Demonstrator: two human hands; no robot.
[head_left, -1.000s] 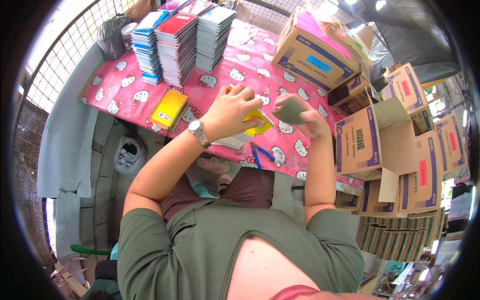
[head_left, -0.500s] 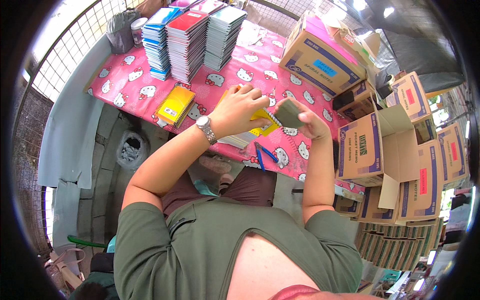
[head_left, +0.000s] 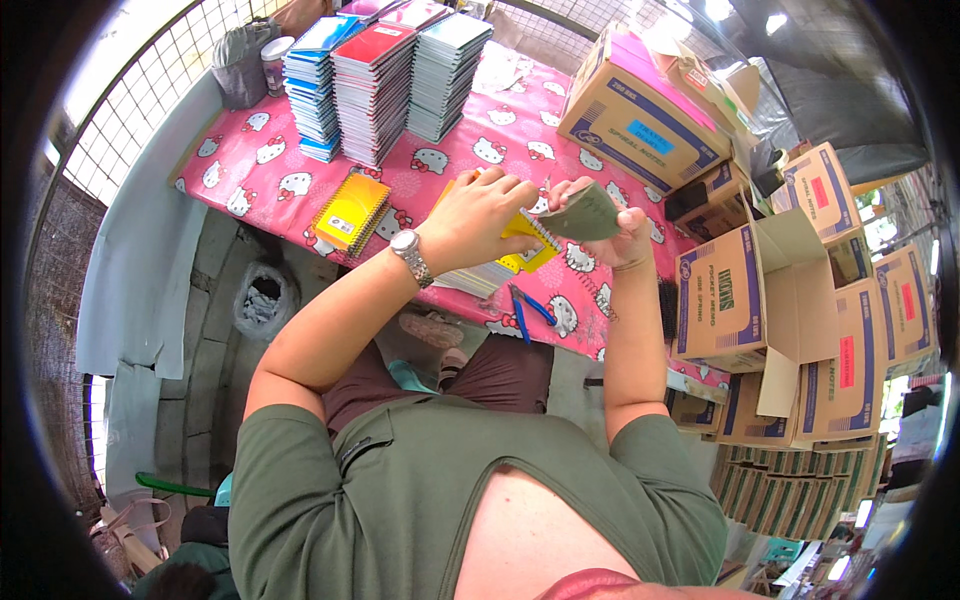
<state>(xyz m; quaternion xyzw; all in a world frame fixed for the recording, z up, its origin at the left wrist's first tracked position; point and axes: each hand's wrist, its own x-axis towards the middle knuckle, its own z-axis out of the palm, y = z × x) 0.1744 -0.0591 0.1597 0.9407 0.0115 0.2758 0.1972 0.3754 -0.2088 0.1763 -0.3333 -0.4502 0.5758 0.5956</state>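
My left hand (head_left: 480, 218), a metal watch on its wrist, has its fingers curled over a yellow spiral notebook (head_left: 537, 254). That notebook lies atop pale stacked pages (head_left: 476, 281) at the table's front edge; my hand hides much of it. Close by on the right, my right hand (head_left: 628, 238) grips a flat grey-green card-like piece (head_left: 586, 212), held tilted above the table. Whether it is a single board or a small pad, I cannot tell. Blue-handled pliers (head_left: 523, 312) rest in front of the yellow notebook. Left of my wrist lies a small pile of yellow spiral notebooks (head_left: 350, 213).
Tall stacks of spiral notebooks (head_left: 375, 95) stand at the back left of the pink patterned table (head_left: 290, 215). A carton (head_left: 640, 110) sits at the back right. An open carton (head_left: 722, 290) and several others crowd the right side. A plastic bag (head_left: 265, 300) is on the floor, left.
My right hand has turned the grey-green piece and shifted it slightly right and up, its fingers now at the piece's far and right edges. My left hand stays nearly still on the yellow notebook.
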